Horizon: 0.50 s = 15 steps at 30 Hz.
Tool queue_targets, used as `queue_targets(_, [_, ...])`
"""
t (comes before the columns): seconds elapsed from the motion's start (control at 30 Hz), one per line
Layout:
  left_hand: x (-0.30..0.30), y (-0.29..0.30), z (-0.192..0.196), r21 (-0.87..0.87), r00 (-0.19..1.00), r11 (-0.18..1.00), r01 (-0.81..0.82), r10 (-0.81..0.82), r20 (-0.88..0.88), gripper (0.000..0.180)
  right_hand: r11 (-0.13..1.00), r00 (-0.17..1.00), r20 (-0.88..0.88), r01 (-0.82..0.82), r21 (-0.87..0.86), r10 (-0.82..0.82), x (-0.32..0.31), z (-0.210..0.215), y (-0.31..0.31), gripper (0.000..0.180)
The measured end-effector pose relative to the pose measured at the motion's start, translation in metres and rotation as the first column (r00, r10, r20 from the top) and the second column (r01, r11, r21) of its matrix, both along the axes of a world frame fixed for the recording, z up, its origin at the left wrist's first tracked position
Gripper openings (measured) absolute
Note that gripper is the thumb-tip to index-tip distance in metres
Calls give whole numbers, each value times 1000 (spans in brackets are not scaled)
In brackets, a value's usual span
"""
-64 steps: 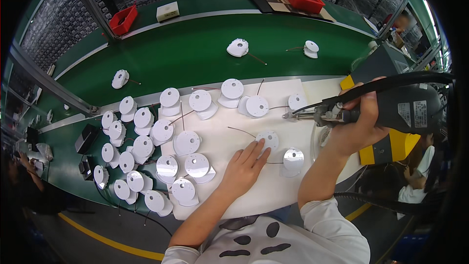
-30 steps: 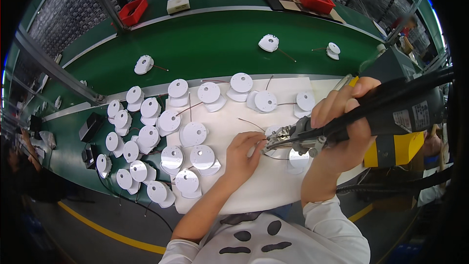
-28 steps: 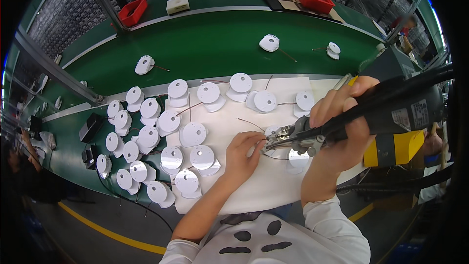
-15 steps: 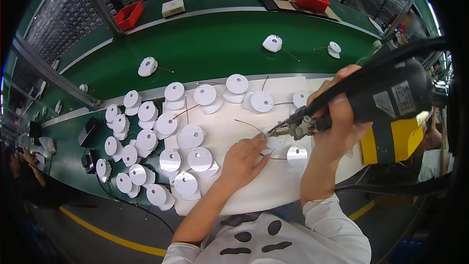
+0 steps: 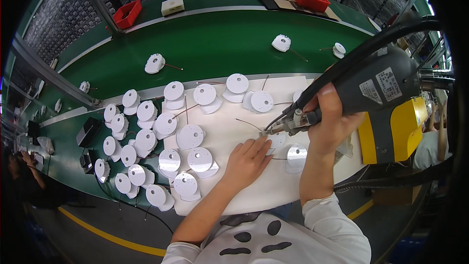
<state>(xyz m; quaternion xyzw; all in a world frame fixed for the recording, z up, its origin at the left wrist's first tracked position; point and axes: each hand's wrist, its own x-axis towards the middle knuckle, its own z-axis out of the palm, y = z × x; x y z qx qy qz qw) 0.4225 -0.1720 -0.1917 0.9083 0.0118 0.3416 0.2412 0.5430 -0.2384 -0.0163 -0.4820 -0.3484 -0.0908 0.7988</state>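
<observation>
1. Our right hand [image 5: 337, 122], right of the frame's centre, is closed around a black handheld power tool [image 5: 391, 71], its metal nozzle [image 5: 295, 123] pointing left toward the middle
2. Our left hand [image 5: 246, 162], palm down just below the centre, has its fingers close together and slightly bent, with the tips at the edge of a white disc-topped housing [image 5: 276, 141]; we cannot tell whether they grip it
3. That housing lies at the centre on a cream sheet [image 5: 273, 186], partly hidden by the nozzle, and a thin brown wire [image 5: 249, 123] shows at its upper left
4. We see a glossy white housing [image 5: 296, 154] just to its lower right, and a cluster of similar housings [image 5: 189, 137] fills the left-centre
5. Across the upper half runs a green worktop [image 5: 215, 34], and a yellow-and-black unit [image 5: 410, 132] stands at the right
</observation>
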Motion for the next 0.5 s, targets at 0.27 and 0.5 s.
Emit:
queue_targets(0.27, [0, 1, -1, -6, 1000, 1000, 3, -2, 11, 40, 1000, 998, -55, -5, -17, 4, -2, -1, 6, 20])
queue_targets(0.5, [-2, 1, 0, 3, 1000, 1000, 8, -8, -7, 42, 999, 997, 77, -22, -44, 25, 3, -8, 9, 17])
